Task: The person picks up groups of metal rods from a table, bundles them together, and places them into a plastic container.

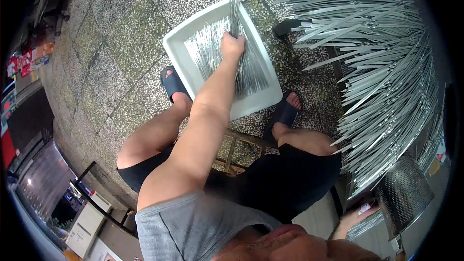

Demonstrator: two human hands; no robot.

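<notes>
over the white plastic tub, a bundle of thin metal strips is upright in the view, its far ends reaching past the tub's far rim. the left hand grasps it, fingers wrapped around the bundle; where its near end lies is hard to tell against the loose strips inside the tub. a firm, even squeeze seems best, since slim pieces like these probably slide along one another and splay if the grip slackens. turning the bundle little, and in line with its length, should avoid snagging the strips lying beneath it.

beyond the tub on the right hangs a broad fan of grey metal strips, their ends pointing toward it; the bundle is better handled well apart from those tips. the right hand is low at the right, near a perforated metal panel and beside more strips; i cannot tell whether its fingers grasp anything.

nearer the body, open slippers flank the tub on the speckled floor. the toes are bare, so strip ends, possibly sharp, should be held clear of them.
</notes>
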